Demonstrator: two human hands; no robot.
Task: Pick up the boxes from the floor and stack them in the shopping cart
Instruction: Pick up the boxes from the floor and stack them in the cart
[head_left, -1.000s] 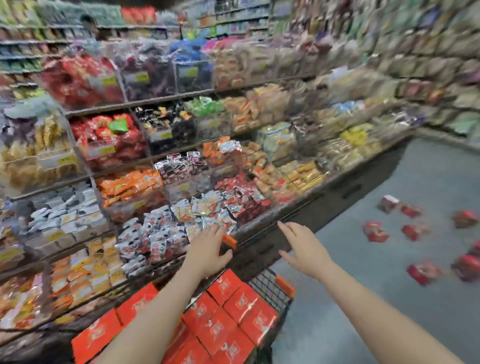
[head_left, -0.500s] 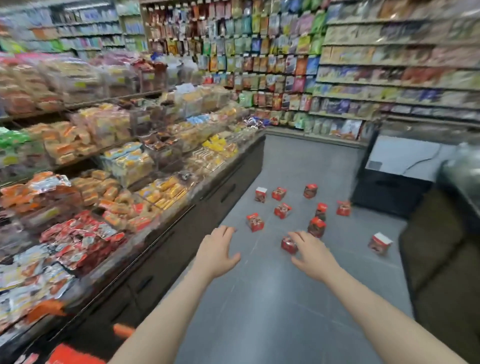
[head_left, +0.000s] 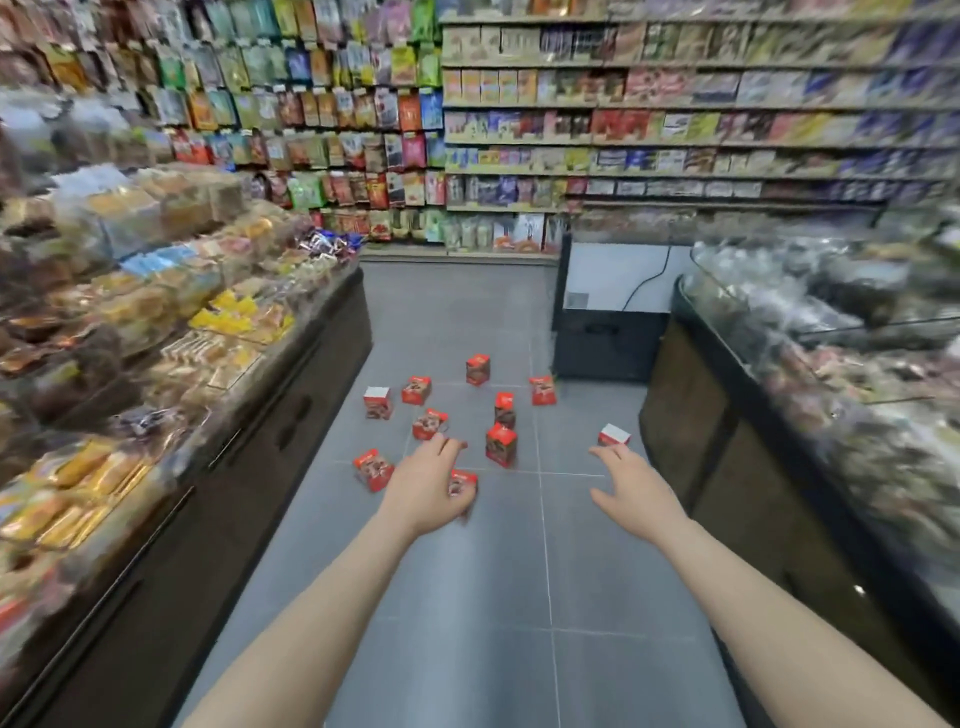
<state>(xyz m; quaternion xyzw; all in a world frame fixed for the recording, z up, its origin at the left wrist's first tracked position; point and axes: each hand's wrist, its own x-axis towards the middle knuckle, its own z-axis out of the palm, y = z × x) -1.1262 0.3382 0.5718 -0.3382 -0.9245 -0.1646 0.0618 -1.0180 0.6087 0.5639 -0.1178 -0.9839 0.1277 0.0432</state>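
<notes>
Shopping cart gone from view since a second ago, red boxes (head_left: 501, 444) scattered mid-floor (head_left: 467, 597) ahead, left hand (head_left: 426, 488) and right hand (head_left: 631, 488) outstretched, fingers relaxed, empty, above nearest boxes

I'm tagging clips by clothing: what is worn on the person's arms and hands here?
Nothing shows: the left hand and right hand are bare, without gloves, rings, watch or bracelet. Both forearms are uncovered to the frame's bottom edge, no sleeve in view.
</notes>
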